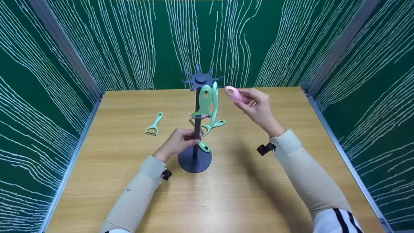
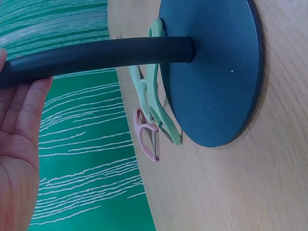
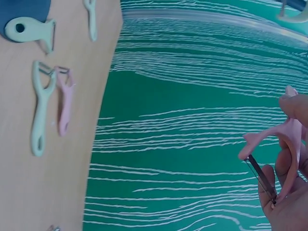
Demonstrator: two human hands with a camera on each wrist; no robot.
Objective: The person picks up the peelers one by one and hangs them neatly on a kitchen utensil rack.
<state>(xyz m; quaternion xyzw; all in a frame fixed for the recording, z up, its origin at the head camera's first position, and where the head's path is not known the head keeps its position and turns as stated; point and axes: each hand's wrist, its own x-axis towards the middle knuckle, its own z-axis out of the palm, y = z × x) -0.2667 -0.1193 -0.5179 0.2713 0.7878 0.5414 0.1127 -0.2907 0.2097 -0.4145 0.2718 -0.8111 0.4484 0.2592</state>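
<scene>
My right hand [image 1: 258, 106] holds a pink peeler [image 1: 235, 94], its holed handle end pointing toward the rack. In the right wrist view the blade of that pink peeler [image 3: 262, 178] lies close to the palm. With my left hand [image 1: 181, 142] I grip the dark post [image 2: 106, 53] of a peeler rack, low above its round base [image 1: 190, 163]. From the rack's hooked top [image 1: 201, 78] hang two green peelers, one facing me [image 1: 205, 102] and one edge-on [image 1: 214, 103].
A green peeler [image 1: 156, 124] lies on the table left of the rack. Behind the post lies another green peeler [image 1: 215, 125], and a third [image 1: 204, 146] is by the base. A second pink peeler [image 3: 66, 101] rests beside a green one. Green walls [image 1: 226, 42] enclose the table.
</scene>
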